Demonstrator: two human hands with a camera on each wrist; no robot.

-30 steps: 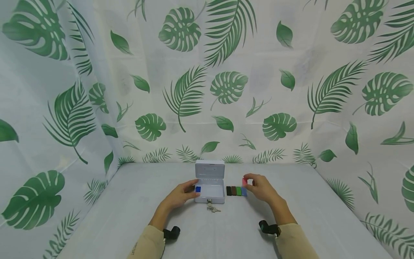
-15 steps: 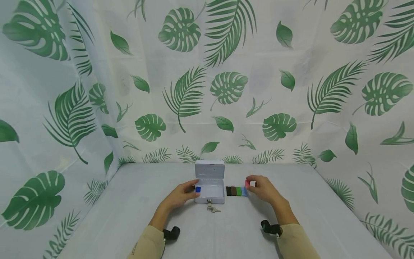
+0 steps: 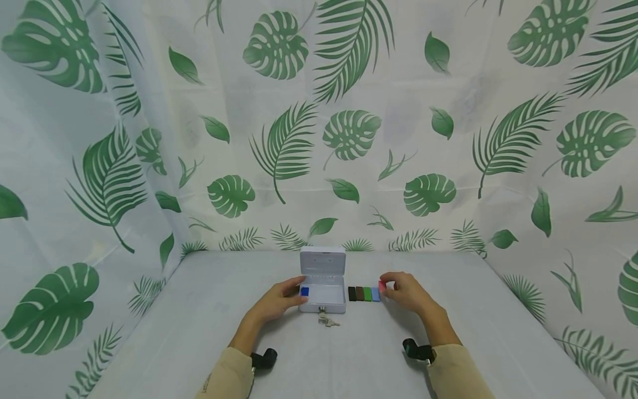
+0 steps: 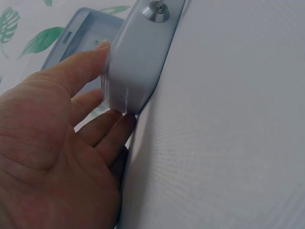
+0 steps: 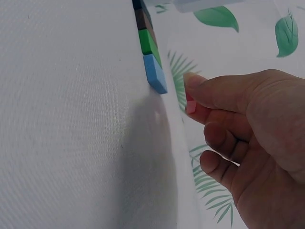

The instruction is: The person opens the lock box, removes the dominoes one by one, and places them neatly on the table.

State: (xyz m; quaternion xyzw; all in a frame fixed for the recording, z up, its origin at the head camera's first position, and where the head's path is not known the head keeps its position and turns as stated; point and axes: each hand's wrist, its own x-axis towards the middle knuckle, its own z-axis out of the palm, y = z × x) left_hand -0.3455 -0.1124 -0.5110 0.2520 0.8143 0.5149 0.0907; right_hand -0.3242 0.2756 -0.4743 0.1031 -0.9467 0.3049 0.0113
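A white metal cash box (image 3: 324, 306) stands on the table with its lid (image 3: 323, 261) raised. Inside, against the left wall, lies a dark blue block (image 3: 305, 291). My left hand (image 3: 276, 299) holds the box's left end, its thumb over the rim and the other fingers along the side, as the left wrist view shows. Between thumb and index finger my right hand (image 3: 406, 291) pinches a pink block (image 5: 190, 105), at the right end of a row of blocks: black (image 3: 352, 293), brown (image 3: 360, 293), green (image 3: 367, 294) and light blue (image 5: 155, 74). The right hand's other fingers curl loosely.
Keys (image 3: 328, 321) hang at the lock (image 4: 156, 11) on the box's front and lie on the table. A white cloth (image 3: 319, 360) covers the table. Leaf-printed curtains (image 3: 349, 210) stand behind and at both sides.
My right hand has shifted a little to the right and then down with the pink block, beside the light blue one. The left hand has kept its place on the box.
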